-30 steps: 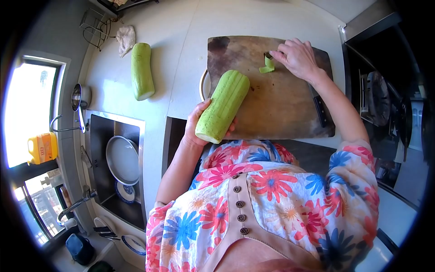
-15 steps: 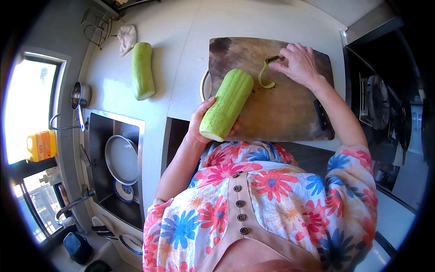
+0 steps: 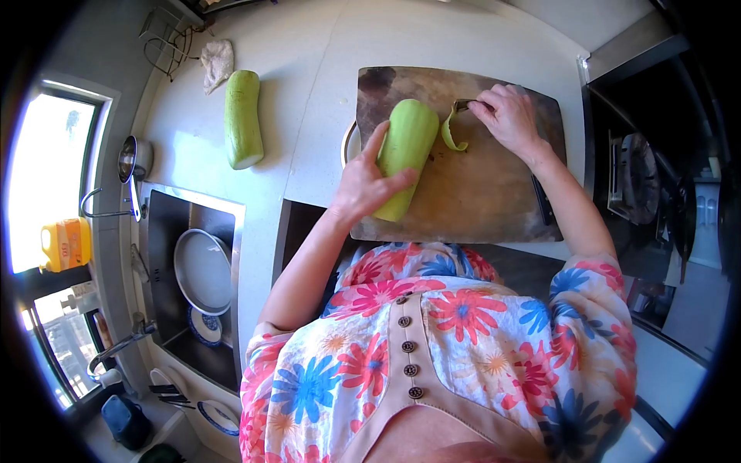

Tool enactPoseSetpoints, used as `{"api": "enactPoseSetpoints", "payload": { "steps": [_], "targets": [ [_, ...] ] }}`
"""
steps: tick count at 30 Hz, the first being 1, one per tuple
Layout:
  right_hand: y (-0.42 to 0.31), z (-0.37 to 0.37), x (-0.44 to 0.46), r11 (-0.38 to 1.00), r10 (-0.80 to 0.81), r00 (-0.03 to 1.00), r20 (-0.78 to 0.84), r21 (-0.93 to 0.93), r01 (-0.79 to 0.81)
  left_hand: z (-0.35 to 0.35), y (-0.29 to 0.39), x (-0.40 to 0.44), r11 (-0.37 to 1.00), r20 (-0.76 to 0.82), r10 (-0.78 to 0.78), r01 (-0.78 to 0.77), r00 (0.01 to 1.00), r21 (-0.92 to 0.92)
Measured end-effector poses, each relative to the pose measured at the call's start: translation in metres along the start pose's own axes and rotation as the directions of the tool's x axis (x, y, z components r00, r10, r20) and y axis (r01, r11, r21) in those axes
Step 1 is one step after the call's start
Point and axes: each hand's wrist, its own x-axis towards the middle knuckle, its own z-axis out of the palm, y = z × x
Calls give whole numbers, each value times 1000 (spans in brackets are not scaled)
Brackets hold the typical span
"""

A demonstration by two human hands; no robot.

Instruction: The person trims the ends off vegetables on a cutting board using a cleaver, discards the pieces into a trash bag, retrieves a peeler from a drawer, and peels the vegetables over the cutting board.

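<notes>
On the wooden cutting board lies a pale green gourd, tilted, its surface streaked with lighter bands. My left hand grips it from the left side, thumb across the top and fingers along the edge. Above the board's right half, my right hand is closed on what looks like a small dark peeler, its handle mostly hidden by the fingers. A curled strip of green peel hangs from it, just right of the gourd. Below the right wrist, a black-handled knife rests at the board's right edge.
A second green gourd lies on the counter at the left, near a crumpled bag. The sink on the left holds a round pan and a patterned dish. A small pot stands behind the sink.
The gourd has gone from being held up over the board's front edge to lying on the board. My left hand has shifted from under it to over it. The right hand barely moved.
</notes>
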Motion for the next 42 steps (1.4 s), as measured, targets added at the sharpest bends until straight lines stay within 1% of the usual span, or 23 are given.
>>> {"api": "enactPoseSetpoints", "payload": {
  "steps": [1, 4, 6, 8, 11, 12, 14, 17, 20, 24, 27, 30, 33, 35, 36, 37, 38, 39, 40, 42],
  "targets": [
    [1, 0, 0, 999, -10, 1000, -29, 41, 11, -3, 16, -2, 984, 24, -67, 62, 997, 167],
    [1, -4, -5, 987, -23, 994, -106, 154, 39, 9, 21, -3, 908, -43, 81, -56, 996, 416],
    [-4, -12, -10, 976, -22, 989, -149, 210, 53, 13, 17, -2, 893, -75, 175, -126, 982, 433],
    [-10, -19, -15, 975, -51, 975, -217, 202, 95, 14, 12, -1, 867, -119, 291, -209, 949, 452],
    [-22, -19, -22, 967, -83, 944, -320, 203, 154, 14, 17, 5, 843, -151, 398, -296, 905, 450],
    [-26, -19, -25, 964, -91, 931, -353, 204, 171, 14, 19, 7, 838, -187, 432, -316, 882, 445],
    [-34, -21, -34, 972, -103, 928, -357, 160, 169, 17, 25, 12, 827, -259, 494, -356, 830, 435],
    [-42, -18, -41, 969, -123, 916, -381, 152, 193, 25, 38, 22, 766, -287, 594, -420, 751, 488],
    [-50, -17, -45, 966, -116, 908, -404, 168, 198, 35, 40, 32, 758, -316, 620, -444, 718, 478],
    [-49, -14, -46, 970, -57, 907, -417, 193, 149, 46, 43, 35, 753, -335, 632, -451, 699, 478],
    [-52, -2, -48, 937, 47, 918, -394, 337, 97, 51, 43, 35, 743, -337, 645, -460, 686, 486],
    [-58, 6, -50, 896, 170, 917, -361, 445, 9, 51, 41, 40, 734, -346, 655, -456, 672, 504],
    [-56, 17, -50, 915, 231, 900, -370, 396, -72, 52, 43, 41, 718, -308, 657, -447, 688, 533],
    [-41, 14, -42, 958, 151, 895, -420, 287, -27, 60, 41, 36, 706, -263, 652, -442, 712, 553],
    [-34, 11, -39, 973, 110, 890, -442, 231, -5, 60, 41, 34, 692, -256, 658, -436, 708, 575],
    [-29, 8, -39, 974, 77, 906, -416, 224, 20, 60, 41, 32, 678, -248, 665, -431, 704, 596],
    [-29, 8, -40, 926, 166, 929, -330, 375, -32, 60, 42, 32, 664, -239, 672, -428, 701, 613],
    [-29, 6, -44, 854, 241, 943, -228, 511, -95, 57, 42, 32, 647, -198, 662, -418, 723, 637],
    [-29, 5, -45, 760, 298, 947, -117, 630, -162, 53, 42, 32, 654, -206, 667, -431, 716, 621],
    [-24, 7, -49, 649, 287, 957, -27, 740, -174, 41, 43, 33, 666, -222, 675, -452, 703, 593]
  ]
}}
